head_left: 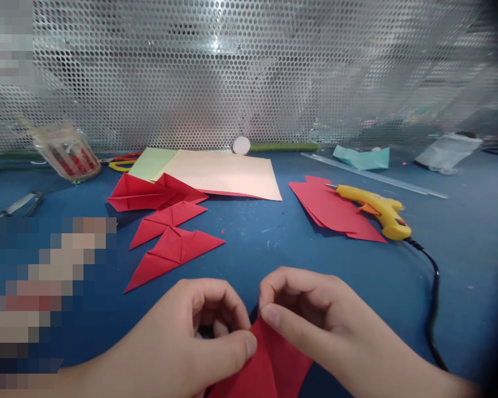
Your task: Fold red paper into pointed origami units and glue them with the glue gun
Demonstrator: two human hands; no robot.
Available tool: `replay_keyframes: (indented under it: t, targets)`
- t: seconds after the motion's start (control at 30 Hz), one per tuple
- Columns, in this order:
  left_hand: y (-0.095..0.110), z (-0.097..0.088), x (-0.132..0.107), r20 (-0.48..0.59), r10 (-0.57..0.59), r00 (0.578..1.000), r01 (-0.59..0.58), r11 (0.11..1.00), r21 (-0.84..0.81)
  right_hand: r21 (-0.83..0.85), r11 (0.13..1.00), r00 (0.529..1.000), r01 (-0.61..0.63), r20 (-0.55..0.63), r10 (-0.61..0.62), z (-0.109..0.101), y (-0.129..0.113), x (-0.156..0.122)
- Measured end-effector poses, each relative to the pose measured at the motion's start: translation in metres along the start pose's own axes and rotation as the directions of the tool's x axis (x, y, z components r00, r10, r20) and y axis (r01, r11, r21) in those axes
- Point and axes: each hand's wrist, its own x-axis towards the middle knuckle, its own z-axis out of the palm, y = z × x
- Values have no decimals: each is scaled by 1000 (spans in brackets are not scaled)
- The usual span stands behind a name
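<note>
At the near edge of view, both hands grip one sheet of red paper (259,367) that has a crease running down it. My left hand (191,331) pinches its upper left edge between thumb and fingers. On its top corner, the thumb and fingers of my right hand (319,315) are pressed together. The sheet's lower part is cut off by the frame. Beyond my left hand lie several folded red paper pieces (178,246) with pointed ends, partly overlapping each other.
A yellow glue gun (373,204) rests on red paper sheets (327,204) at right, its black cord (434,298) trailing nearer. Cream paper (228,171), a glass jar (68,155), scissors (122,164) and a clear strip (377,176) lie farther back, before a perforated metal panel (249,72).
</note>
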Motion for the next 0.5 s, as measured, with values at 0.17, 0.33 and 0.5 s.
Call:
replay_keyframes:
  t: [0.17, 0.33, 0.5]
  targets:
    - [0, 0, 0, 13, 35, 999, -35, 999, -23, -32, 999, 1000, 16, -11, -16, -6, 0, 0]
    - [-2, 0, 0, -34, 63, 997, -62, 998, 26, 58, 998, 998, -30, 59, 27, -3, -2, 1]
    - [-3, -1, 2, -56, 40, 998, -39, 999, 11, 112, 994, 1000, -11, -24, 13, -7, 0, 8]
